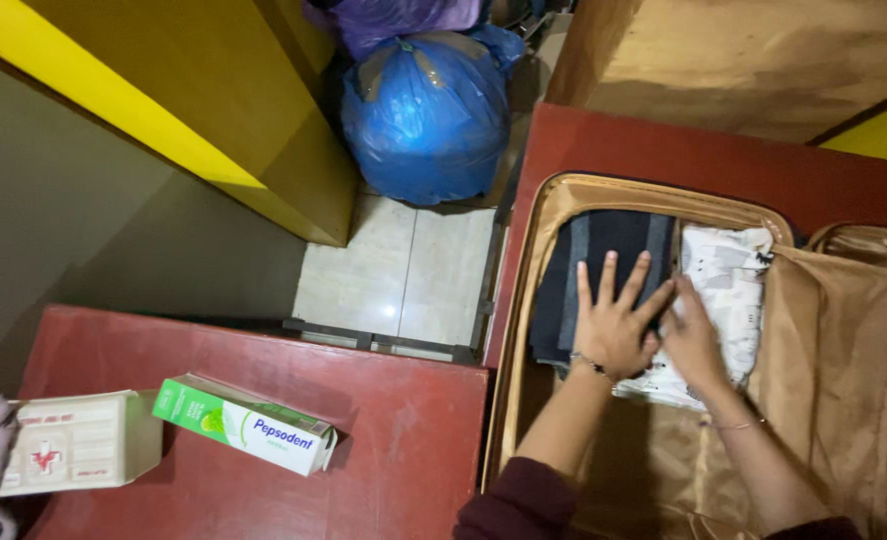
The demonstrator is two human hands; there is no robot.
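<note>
Two hands are pressing folded clothes flat inside an open suitcase.

The left hand (615,322) is lying on the dark folded cloth (603,250) with fingers spread wide, holding nothing, so the pile is staying flat. The right hand (691,338) is resting flat on the white patterned cloth (728,285) just beside it. Both cloths are sitting side by side in the tan suitcase (533,300). A green box (246,424) and a white box (81,442) are waiting on the red table (403,440).

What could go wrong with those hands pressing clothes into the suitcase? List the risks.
1. The left hand lies flat on the dark folded clothes and the right hand on the white patterned cloth; uneven pressing might rumple or shift the folds.
2. The green and white carton sits close to the red table's edge; a nudge could perhaps tip it off.
</note>
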